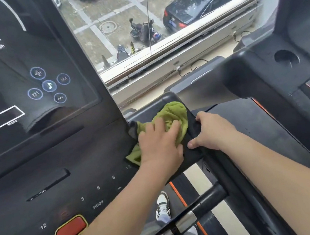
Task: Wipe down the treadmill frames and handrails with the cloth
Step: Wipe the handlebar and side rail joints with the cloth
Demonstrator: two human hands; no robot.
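Observation:
A crumpled green cloth (175, 110) lies on the black right-hand shoulder of the treadmill frame (148, 108), beside the console. My left hand (160, 145) presses down on the cloth, fingers spread over it. My right hand (213, 130) grips the outer edge of the same black frame part, thumb on top, just right of the cloth. Below the hands, a black handrail (209, 198) with silver sensor bands runs diagonally.
The big console screen (22, 77) and the button panel with a red stop button (70, 230) fill the left. A second treadmill (264, 71) stands close on the right. A window (154, 15) lies ahead. My shoe (162, 205) is on the belt below.

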